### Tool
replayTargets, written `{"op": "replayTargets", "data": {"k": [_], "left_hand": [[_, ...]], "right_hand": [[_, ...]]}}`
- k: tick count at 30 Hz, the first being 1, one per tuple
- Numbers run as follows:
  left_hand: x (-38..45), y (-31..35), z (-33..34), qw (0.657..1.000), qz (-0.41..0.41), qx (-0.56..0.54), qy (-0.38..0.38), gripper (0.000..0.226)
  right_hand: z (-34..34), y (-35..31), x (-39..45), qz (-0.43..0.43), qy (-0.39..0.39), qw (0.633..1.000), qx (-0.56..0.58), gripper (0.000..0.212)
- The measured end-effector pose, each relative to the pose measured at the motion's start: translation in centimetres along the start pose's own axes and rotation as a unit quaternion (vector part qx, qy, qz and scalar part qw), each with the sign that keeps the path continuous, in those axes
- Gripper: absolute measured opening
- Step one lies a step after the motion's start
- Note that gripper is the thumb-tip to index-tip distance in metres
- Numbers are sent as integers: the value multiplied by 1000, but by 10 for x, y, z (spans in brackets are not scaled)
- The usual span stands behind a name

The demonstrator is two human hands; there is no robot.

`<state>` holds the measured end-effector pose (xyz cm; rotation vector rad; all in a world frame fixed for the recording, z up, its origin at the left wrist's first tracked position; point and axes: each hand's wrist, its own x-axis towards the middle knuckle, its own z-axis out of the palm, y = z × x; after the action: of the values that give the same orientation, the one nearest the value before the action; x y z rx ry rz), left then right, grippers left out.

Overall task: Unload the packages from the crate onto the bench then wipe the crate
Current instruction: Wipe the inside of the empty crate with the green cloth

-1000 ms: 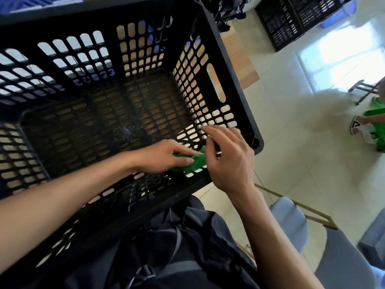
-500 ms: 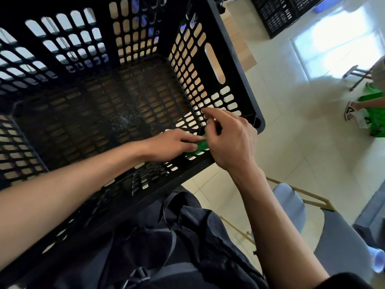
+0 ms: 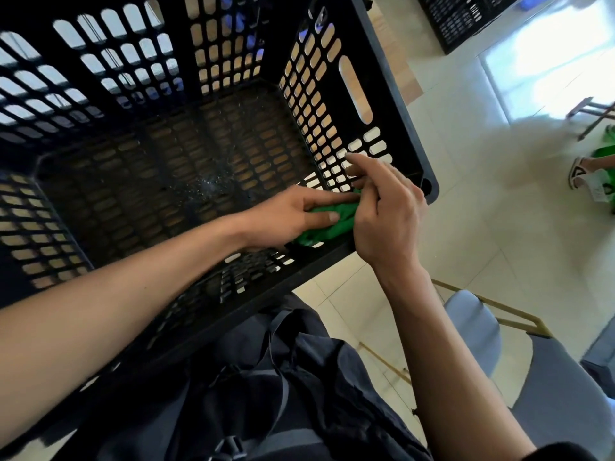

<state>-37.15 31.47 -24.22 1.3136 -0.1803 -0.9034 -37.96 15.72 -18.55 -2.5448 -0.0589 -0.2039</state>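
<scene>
A large black slotted crate fills the upper left of the head view, with no packages inside; small wet specks glint on its floor. My left hand reaches into the crate's near right corner and presses a green cloth against the inner wall. My right hand comes over the rim at the same corner, with its fingers on the cloth's right end and the index finger stretched along the wall. Part of the cloth is hidden under both hands.
A dark bag with straps lies below the crate. A grey chair with a gold frame stands at the lower right on pale floor tiles. More black crates sit at the top right. Another person's sandalled foot shows at the right edge.
Both hands stay at the crate's near right corner on the green cloth. The cloth has bunched and shifted slightly under the fingers, and the view has tilted a little.
</scene>
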Motion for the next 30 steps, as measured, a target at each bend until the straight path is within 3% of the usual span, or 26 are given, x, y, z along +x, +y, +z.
{"op": "replayTargets", "data": {"k": [2, 5, 10, 18, 20, 23, 30], "left_hand": [[4, -5, 1, 996, 14, 87, -18, 34], [13, -14, -4, 982, -16, 187, -17, 37], [35, -41, -14, 960, -62, 272, 17, 39], [68, -66, -27, 896, -121, 427, -16, 46], [72, -72, -27, 898, -128, 421, 9, 48], [77, -71, -30, 931, -112, 343, 55, 34], [61, -39, -27, 971, -52, 223, 69, 25]], "right_hand": [[1, 0, 0, -2, 2, 1000, 4, 45], [2, 4, -4, 3, 12, 1000, 24, 47], [5, 2, -4, 1, 38, 998, 46, 47], [8, 2, 0, -2, 47, 998, 41, 43], [9, 3, 0, -3, 45, 998, 40, 43], [10, 5, 1, -9, 50, 998, 48, 43], [10, 9, 2, -32, 65, 995, 63, 40]]}}
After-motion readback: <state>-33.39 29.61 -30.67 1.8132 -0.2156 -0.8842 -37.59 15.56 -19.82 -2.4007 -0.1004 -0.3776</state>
